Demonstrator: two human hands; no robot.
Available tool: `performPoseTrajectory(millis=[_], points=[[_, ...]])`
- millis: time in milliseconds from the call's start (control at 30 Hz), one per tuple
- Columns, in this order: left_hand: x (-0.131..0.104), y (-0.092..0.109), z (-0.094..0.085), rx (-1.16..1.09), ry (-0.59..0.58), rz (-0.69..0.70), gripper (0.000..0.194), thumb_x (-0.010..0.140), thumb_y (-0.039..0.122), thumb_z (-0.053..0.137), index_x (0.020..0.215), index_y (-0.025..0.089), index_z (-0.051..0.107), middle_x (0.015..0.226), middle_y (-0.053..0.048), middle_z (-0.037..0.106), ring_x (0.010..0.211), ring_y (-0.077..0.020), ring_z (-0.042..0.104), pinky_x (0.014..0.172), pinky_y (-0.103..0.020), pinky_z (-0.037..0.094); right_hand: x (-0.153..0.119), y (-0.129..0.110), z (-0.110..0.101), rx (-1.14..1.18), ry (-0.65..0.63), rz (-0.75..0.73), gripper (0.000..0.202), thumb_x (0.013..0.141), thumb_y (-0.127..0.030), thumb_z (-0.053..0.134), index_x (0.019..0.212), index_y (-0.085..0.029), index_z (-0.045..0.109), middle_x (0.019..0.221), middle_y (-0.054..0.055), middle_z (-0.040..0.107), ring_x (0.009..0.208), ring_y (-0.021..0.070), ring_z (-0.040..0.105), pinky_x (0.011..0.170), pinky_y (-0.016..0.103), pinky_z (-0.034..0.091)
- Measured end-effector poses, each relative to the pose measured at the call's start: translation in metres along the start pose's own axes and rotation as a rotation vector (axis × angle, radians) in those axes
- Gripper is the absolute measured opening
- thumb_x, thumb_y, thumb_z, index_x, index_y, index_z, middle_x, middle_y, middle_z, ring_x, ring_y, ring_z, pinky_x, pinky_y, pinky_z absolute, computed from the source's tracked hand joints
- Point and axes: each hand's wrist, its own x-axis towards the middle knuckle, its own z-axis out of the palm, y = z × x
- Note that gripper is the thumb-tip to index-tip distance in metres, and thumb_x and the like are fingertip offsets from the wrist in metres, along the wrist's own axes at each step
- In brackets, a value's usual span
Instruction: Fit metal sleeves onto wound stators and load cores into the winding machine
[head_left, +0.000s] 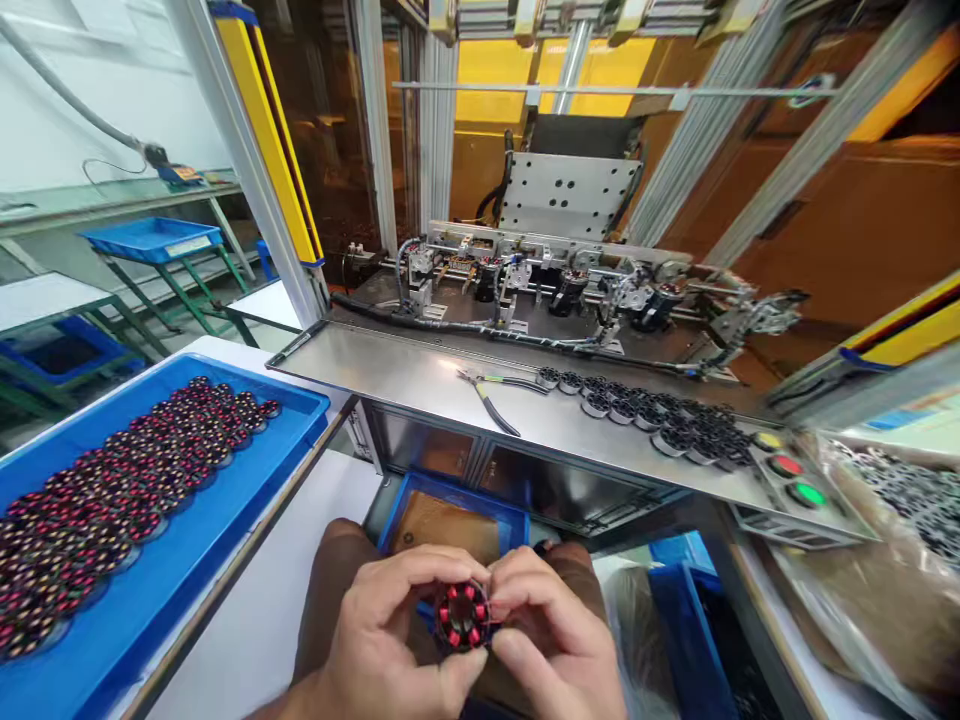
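Above my lap, I hold a small round motor stator with red-pink windings around a dark centre. My left hand is closed around its left side, thumb below and index finger above. At its right edge the fingers of my right hand are pinched together, seemingly on the thin wire ends; these are too fine to make out well. Part of the stator's rim is hidden behind my fingers.
To the left, a blue tray carries many similar wound stators. Pliers and rows of dark ring-shaped parts lie on the metal ledge before a machine. A button box stands at right.
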Motion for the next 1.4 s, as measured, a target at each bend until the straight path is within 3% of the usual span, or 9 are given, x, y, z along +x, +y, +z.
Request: performPoseTrajectory(millis=[233,333,500,633,833,1000,1067,1200,1400], points=[[0.004,0.002,0.002,-0.032,0.025,0.008,0.066,0.056,-0.008,0.07,0.111,0.027,0.064,0.099,-0.001,0.077,0.087,-0.0171,0.075,0.081,-0.021,0.06,0.0,-0.002,-0.003,0.01,0.096,-0.003,0.017,0.096,-0.027,0.059,0.081,-0.02,0.062,0.071,0.002,0.056,0.07,0.0158,0.057,0.065,0.029,0.05],[0.005,0.003,0.003,-0.065,0.037,-0.015,0.065,0.055,-0.009,0.067,0.109,0.027,0.066,0.096,0.0,0.077,0.084,-0.0167,0.075,0.08,-0.022,0.06,-0.003,-0.001,-0.005,0.015,0.065,-0.006,0.014,0.096,-0.029,0.059,0.085,-0.02,0.064,0.073,0.003,0.058,0.071,0.0169,0.058,0.065,0.03,0.051],[0.007,0.005,0.001,-0.273,-0.013,-0.226,0.055,0.055,-0.007,0.06,0.1,0.023,0.071,0.091,-0.002,0.078,0.079,-0.017,0.074,0.073,-0.021,0.06,0.005,-0.003,-0.011,-0.077,0.008,-0.045,0.01,0.095,-0.027,0.059,0.098,-0.019,0.066,0.081,0.006,0.06,0.076,0.018,0.059,0.063,0.03,0.052],[0.008,0.007,0.0,-0.365,-0.055,-0.311,0.05,0.056,-0.005,0.062,0.098,0.021,0.072,0.088,-0.003,0.078,0.079,-0.0168,0.075,0.075,-0.02,0.059,0.01,-0.006,-0.014,-0.136,-0.04,-0.178,0.009,0.093,-0.017,0.06,0.1,-0.018,0.066,0.08,0.006,0.059,0.075,0.0181,0.058,0.065,0.032,0.052],[0.007,0.007,0.005,-0.148,0.004,-0.135,0.064,0.053,-0.01,0.062,0.105,0.027,0.07,0.094,0.001,0.078,0.081,-0.0162,0.074,0.076,-0.02,0.06,0.005,-0.007,-0.009,-0.239,0.021,-0.333,0.019,0.086,-0.002,0.059,0.099,-0.015,0.066,0.074,0.006,0.061,0.067,0.0172,0.058,0.059,0.034,0.051],[0.004,0.01,0.008,-0.019,0.088,-0.001,0.07,0.053,-0.01,0.067,0.111,0.03,0.067,0.098,0.0,0.078,0.084,-0.0172,0.075,0.079,-0.021,0.06,0.006,-0.007,-0.002,-0.312,0.125,-0.513,0.011,0.091,-0.009,0.059,0.097,-0.014,0.067,0.067,0.004,0.063,0.057,0.0141,0.059,0.051,0.029,0.05],[0.004,0.01,0.008,-0.099,0.067,-0.063,0.068,0.053,-0.01,0.065,0.109,0.029,0.069,0.097,0.0,0.078,0.082,-0.0168,0.074,0.077,-0.021,0.059,0.009,-0.009,-0.006,-0.289,0.054,-0.496,0.012,0.093,-0.011,0.059,0.101,-0.015,0.067,0.069,0.005,0.064,0.06,0.0151,0.06,0.054,0.031,0.052],[0.005,0.009,0.005,-0.425,-0.035,-0.332,0.052,0.056,-0.004,0.063,0.1,0.021,0.073,0.089,-0.003,0.078,0.077,-0.0151,0.073,0.07,-0.018,0.056,0.02,-0.014,-0.023,-0.181,-0.097,-0.35,0.027,0.093,-0.022,0.064,0.12,-0.02,0.065,0.085,0.008,0.064,0.078,0.0193,0.061,0.066,0.036,0.055],[0.01,0.012,0.004,-0.67,-0.196,-0.627,0.034,0.058,0.006,0.07,0.09,0.014,0.07,0.079,-0.005,0.076,0.075,-0.0149,0.07,0.072,-0.02,0.051,0.039,-0.016,-0.032,-0.043,-0.31,-0.275,0.043,0.083,-0.038,0.076,0.124,-0.033,0.066,0.109,0.009,0.065,0.097,0.0217,0.059,0.083,0.041,0.054]])
